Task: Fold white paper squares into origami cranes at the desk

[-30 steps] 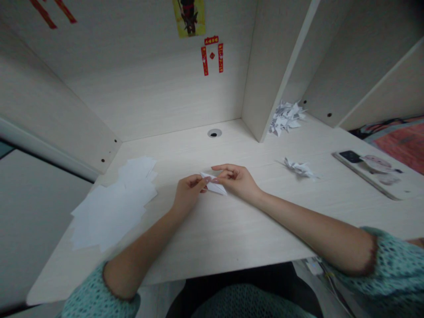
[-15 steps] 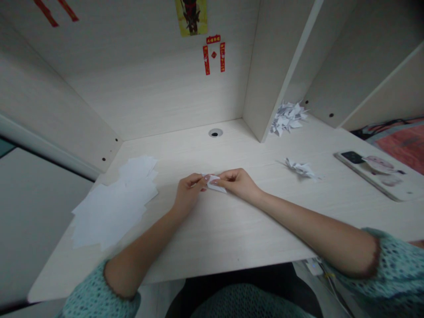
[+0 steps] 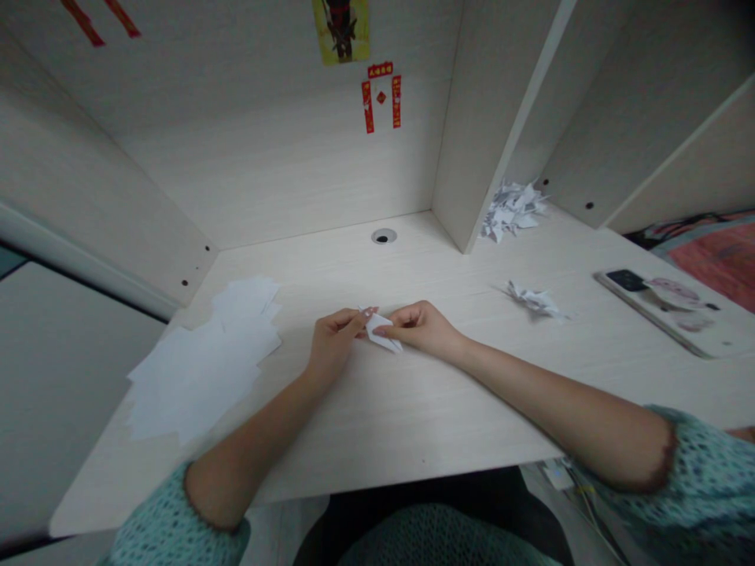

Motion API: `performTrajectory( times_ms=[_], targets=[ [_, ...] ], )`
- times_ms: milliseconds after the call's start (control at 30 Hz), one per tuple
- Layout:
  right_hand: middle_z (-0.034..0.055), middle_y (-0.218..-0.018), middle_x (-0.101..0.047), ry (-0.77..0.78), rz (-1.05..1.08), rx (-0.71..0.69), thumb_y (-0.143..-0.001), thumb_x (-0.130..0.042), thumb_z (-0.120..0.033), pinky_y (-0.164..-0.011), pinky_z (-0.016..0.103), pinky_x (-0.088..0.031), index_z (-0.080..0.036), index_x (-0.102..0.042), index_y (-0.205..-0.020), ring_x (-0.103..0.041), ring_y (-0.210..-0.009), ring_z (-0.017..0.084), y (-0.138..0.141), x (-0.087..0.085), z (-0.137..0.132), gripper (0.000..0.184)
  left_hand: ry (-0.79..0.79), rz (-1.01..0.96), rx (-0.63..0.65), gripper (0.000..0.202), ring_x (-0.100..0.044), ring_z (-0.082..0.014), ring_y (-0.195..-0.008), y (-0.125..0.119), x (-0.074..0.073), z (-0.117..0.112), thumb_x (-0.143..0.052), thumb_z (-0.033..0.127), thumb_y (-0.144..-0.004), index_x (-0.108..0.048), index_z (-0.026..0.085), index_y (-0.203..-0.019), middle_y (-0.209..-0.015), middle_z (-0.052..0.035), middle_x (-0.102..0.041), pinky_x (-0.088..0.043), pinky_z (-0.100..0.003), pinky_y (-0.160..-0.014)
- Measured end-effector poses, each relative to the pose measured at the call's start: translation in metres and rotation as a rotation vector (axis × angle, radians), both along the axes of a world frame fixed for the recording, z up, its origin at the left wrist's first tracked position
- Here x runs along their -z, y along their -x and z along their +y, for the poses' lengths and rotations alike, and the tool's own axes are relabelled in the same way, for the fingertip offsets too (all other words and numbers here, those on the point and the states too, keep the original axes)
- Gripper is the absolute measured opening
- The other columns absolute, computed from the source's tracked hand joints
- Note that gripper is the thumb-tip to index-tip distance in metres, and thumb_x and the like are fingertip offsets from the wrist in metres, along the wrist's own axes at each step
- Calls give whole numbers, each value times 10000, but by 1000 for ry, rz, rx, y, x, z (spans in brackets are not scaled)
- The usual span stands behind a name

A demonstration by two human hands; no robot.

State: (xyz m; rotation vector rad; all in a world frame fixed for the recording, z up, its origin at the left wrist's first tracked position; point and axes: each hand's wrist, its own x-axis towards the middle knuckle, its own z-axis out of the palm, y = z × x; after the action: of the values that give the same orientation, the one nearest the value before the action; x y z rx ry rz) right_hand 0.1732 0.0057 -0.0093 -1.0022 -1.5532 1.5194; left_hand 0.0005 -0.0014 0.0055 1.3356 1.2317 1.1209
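A small piece of folded white paper (image 3: 382,333) is held between my two hands, just above the middle of the desk. My left hand (image 3: 337,338) pinches its left end between thumb and fingers. On the other side, my right hand (image 3: 425,328) grips the right edge, thumb lying across the paper's face. Two narrow points of the paper stick out at the lower right. The fingers behind the paper are partly hidden.
Loose white paper sheets (image 3: 200,369) lie spread at the left. Several folded paper pieces (image 3: 535,300) sit to the right, with a larger heap (image 3: 512,211) behind the upright divider (image 3: 501,118). A phone (image 3: 666,310) lies at far right. The desk (image 3: 377,440) has a cable hole (image 3: 384,236).
The folded paper has turned slightly and shows more of its face, with its pointed ends now lower right. My right thumb has shifted down along it; both hands stay in nearly the same place.
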Motion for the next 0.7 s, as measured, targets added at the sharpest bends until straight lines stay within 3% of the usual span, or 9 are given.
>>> performTrajectory(
  times_ms=[167,367,567,700],
  targets=[
    [-50,-465,-458,22,-2,-5,-649,-715,-490,-437,224,-186,-138,-573,-524,-312,-435,44,1,1,0,399,25,-29,-25,307,-608,-176,-774,2,1,2,-657,452,-725,-755,185,-840,-868,-55,-714,-484,-263,-652],
    [-50,-460,-459,17,-4,-15,-645,-711,-504,-441,223,-195,-139,-568,-521,-323,-438,47,1,-3,-2,412,-84,61,-46,326,-599,-155,-718,2,-1,-1,-610,462,-771,-757,184,-854,-861,-57,-725,-466,-250,-648],
    [-32,-483,-520,45,-2,10,-668,-707,-472,-440,219,-217,-135,-621,-557,-350,-434,50,1,-2,-3,365,-27,-18,-93,445,-596,-155,-704,3,-2,1,-523,540,-805,-744,165,-901,-797,-65,-699,-477,-251,-619],
    [-17,-507,-563,70,14,82,-658,-705,-495,-438,217,-249,-133,-655,-590,-391,-441,59,2,0,-3,372,-12,6,-19,400,-619,-189,-785,2,-4,2,-598,533,-748,-716,155,-693,-771,-56,-691,-471,-257,-649]
  ],
)
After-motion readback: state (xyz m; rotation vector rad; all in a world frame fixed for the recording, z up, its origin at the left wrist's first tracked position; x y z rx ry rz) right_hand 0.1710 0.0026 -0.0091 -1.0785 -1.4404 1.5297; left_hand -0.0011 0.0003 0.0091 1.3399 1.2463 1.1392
